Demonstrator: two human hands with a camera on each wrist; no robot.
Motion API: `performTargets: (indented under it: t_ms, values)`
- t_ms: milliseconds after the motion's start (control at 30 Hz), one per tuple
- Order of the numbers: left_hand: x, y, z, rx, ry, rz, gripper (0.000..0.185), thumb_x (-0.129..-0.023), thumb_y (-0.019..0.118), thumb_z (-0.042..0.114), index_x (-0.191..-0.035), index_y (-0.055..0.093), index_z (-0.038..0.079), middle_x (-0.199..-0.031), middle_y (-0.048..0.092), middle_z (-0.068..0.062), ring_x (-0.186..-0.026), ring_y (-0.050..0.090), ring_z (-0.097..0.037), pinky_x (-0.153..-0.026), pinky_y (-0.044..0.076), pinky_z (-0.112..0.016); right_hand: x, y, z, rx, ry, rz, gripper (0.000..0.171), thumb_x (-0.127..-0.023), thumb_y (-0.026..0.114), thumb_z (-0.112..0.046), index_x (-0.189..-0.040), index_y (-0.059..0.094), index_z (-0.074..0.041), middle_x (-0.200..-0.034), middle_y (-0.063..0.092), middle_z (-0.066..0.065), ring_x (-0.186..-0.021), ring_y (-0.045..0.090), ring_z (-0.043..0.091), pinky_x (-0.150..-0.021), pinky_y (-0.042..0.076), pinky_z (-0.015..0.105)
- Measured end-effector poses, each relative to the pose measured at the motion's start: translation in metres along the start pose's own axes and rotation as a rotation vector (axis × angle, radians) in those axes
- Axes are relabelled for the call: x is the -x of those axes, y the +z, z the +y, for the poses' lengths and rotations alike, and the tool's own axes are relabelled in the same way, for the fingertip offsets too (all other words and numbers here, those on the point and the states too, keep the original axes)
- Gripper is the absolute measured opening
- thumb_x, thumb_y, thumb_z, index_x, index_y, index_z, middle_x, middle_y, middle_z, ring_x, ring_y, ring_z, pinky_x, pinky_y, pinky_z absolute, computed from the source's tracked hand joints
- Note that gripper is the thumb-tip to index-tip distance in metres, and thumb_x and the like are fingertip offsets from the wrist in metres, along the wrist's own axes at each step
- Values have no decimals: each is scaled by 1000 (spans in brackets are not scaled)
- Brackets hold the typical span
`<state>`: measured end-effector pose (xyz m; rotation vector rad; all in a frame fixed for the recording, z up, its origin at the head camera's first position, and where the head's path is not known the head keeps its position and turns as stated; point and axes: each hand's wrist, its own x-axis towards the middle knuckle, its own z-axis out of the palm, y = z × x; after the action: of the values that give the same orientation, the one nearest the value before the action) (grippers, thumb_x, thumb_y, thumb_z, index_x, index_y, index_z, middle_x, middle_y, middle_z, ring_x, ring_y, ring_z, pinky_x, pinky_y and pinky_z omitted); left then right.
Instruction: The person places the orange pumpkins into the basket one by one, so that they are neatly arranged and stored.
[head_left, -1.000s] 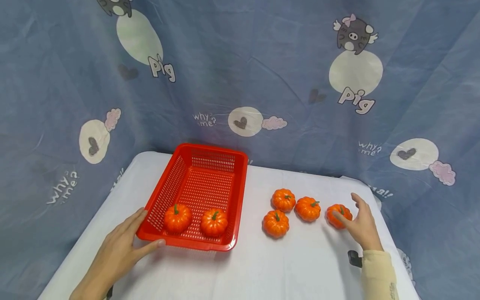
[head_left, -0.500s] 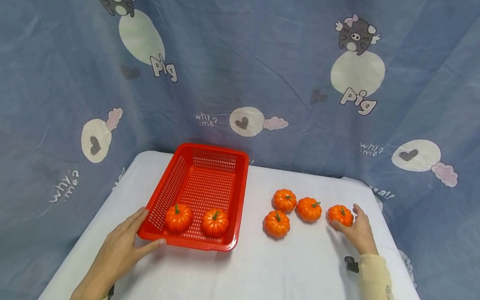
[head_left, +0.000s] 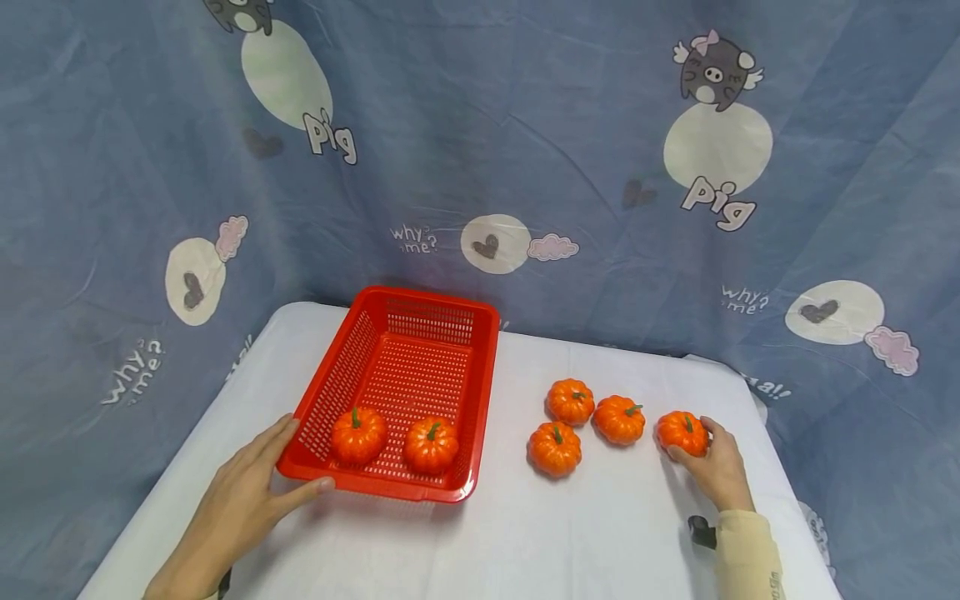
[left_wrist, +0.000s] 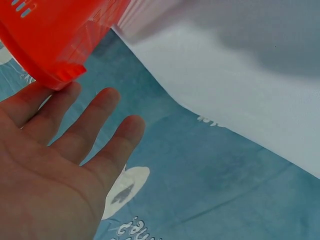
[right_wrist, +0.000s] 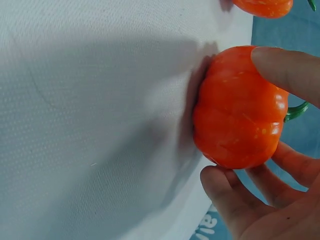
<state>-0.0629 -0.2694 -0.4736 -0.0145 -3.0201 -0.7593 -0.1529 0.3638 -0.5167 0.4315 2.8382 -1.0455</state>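
My right hand (head_left: 716, 471) grips a small orange pumpkin (head_left: 682, 433) on the right of the table, thumb on one side and fingertips on the other. In the right wrist view the pumpkin (right_wrist: 240, 110) shows its ribs and green stem between thumb and fingers. My left hand (head_left: 240, 487) rests against the near left corner of a red plastic basket (head_left: 487, 375). Its fingers, nearly straight and spread, are seen touching the basket rim (left_wrist: 45, 77) in the left wrist view. Two pumpkins, one left (head_left: 358, 436) and one right (head_left: 431, 446), sit inside the basket's near end.
Three more pumpkins lie between basket and right hand: a back one (head_left: 570, 402), a front one (head_left: 555, 449) and a right one (head_left: 619, 419). They stand on a white-covered table (head_left: 510, 542). A blue printed cloth (head_left: 570, 150) hangs behind and at the sides.
My right hand has moved in on the rightmost pumpkin, and its fingers have closed around it. My left hand keeps its place at the basket corner. The view has shifted slightly.
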Motion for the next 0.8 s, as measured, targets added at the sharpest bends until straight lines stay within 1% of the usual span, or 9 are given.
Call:
performTargets:
  t_ms: [100,300,433,567,700,800]
  values:
    - [0,0,0,4,4,8,123,-72,66,82,-157,33,-1,-156,36,-27,-135,39,-51,-105,34,-73,0,0,0,2,0,2,88,-92,74,-22,-153,21,13,-149,27,40,-138,29,55,-116,24,66]
    - [0,0,-2,16,43,40,117,-75,69,77,-155,36,-2,-155,39,-27,-134,41,-50,-104,35,-72,0,0,-3,-11,55,-7,90,-93,75,-25,-155,19,10,-153,24,39,-140,26,54,-116,23,66]
    - [0,1,-3,18,53,50,115,-76,71,75,-155,36,-1,-155,39,-26,-134,42,-50,-104,36,-71,1,0,-2,-16,69,-7,91,-93,75,-26,-156,19,9,-153,24,39,-140,26,53,-116,24,66]
    - [1,1,-3,22,61,60,114,-76,72,74,-154,37,-2,-155,40,-26,-133,42,-49,-104,37,-71,1,-1,-1,-16,66,8,91,-92,75,-26,-155,20,9,-153,25,38,-140,27,54,-115,25,66]
    - [0,1,-3,16,64,63,114,-76,72,74,-154,37,-1,-155,40,-26,-133,42,-50,-103,37,-71,2,-3,-2,-6,41,26,90,-91,76,-26,-154,22,10,-151,28,39,-138,30,54,-115,27,66]
    - [0,0,-2,10,57,51,116,-76,70,76,-155,36,-1,-155,39,-26,-134,42,-50,-104,36,-71,3,-4,-5,-7,30,33,90,-91,76,-26,-154,23,10,-150,29,39,-137,32,53,-114,29,65]
